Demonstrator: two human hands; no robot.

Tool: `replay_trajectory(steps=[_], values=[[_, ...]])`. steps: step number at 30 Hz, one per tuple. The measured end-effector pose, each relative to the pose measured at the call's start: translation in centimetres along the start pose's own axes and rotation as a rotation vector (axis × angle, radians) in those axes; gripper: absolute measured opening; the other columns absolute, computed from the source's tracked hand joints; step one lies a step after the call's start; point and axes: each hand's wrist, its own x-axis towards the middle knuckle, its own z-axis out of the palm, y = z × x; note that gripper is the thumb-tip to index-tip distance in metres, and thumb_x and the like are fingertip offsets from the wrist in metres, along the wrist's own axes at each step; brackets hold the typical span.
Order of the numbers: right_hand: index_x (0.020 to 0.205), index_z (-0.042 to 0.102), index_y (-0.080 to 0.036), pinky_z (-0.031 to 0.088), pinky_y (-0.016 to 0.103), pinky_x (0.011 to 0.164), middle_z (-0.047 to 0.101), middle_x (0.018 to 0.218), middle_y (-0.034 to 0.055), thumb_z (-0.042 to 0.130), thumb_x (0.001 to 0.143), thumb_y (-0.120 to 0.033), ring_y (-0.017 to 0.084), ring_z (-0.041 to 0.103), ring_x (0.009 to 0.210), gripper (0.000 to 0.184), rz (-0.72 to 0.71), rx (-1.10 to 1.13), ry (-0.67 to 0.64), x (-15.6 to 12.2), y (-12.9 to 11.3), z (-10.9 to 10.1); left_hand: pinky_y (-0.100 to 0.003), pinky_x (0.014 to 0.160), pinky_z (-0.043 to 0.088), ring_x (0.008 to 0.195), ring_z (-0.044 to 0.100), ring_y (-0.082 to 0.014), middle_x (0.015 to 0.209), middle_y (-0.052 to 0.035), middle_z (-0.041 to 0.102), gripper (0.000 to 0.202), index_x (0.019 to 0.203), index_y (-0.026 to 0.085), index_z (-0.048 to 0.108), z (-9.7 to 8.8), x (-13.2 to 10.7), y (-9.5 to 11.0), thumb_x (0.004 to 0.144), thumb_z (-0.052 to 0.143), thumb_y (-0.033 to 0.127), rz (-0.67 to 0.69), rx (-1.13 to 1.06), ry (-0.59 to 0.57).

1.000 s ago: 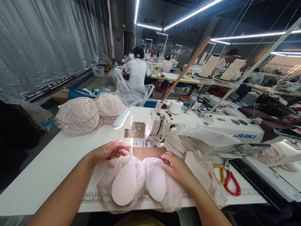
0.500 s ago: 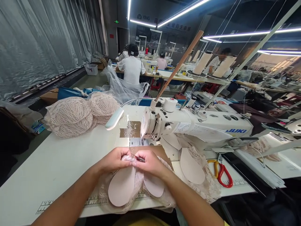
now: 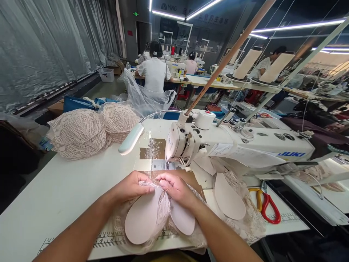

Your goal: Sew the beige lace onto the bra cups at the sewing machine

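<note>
A beige lace bra piece [image 3: 163, 209] with two smooth pale cups, a left cup [image 3: 140, 222] and a right cup [image 3: 183, 218], lies at the table's front edge. My left hand [image 3: 133, 187] is closed, pinching the lace at the top between thumb and fingers. Beside it my right hand [image 3: 174, 187] is closed at the middle of the lace. From its fingertips pokes a thin, dark pointed tool [image 3: 156, 178], mostly hidden, its exact kind unclear. Just beyond both hands stands the white sewing machine's needle area [image 3: 170, 163].
Stacked lace cups [image 3: 79, 133] lie at the back left. A machine lamp [image 3: 131, 139] hangs over the table. To the right are another lace piece with a cup [image 3: 229, 196] and red-and-yellow-handled scissors [image 3: 268, 207]. Co-workers [image 3: 155, 72] sit at machines beyond.
My right hand has drawn slightly away from my left, widening the space between the fingertips. The view has shifted, so the machine and scissors appear farther right.
</note>
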Motion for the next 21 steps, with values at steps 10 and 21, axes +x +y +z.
replay_trajectory(steps=[10, 21], values=[[0.098, 0.07, -0.019, 0.044, 0.024, 0.061, 0.064, 0.077, 0.0, 0.066, 0.081, -0.026, 0.014, 0.057, 0.069, 0.019, 0.058, 0.063, -0.044, -0.11, -0.24, 0.17, -0.022, 0.051, 0.031, 0.056, 0.042, -0.0102, 0.059, 0.0017, 0.049, 0.034, 0.069, 0.01, 0.063, 0.55, -0.23, 0.03, 0.073, 0.075, 0.042, -0.079, -0.138, -0.001], [0.093, 0.071, -0.018, 0.046, 0.026, 0.067, 0.068, 0.084, 0.0032, 0.065, 0.083, -0.028, 0.016, 0.061, 0.075, 0.015, 0.027, 0.114, -0.025, -0.22, -0.07, 0.04, -0.023, 0.049, 0.022, 0.053, 0.032, -0.008, 0.055, 0.0049, 0.038, 0.039, 0.06, 0.013, 0.053, 0.67, -0.57, 0.37, 0.072, 0.075, 0.042, -0.077, -0.181, -0.032]])
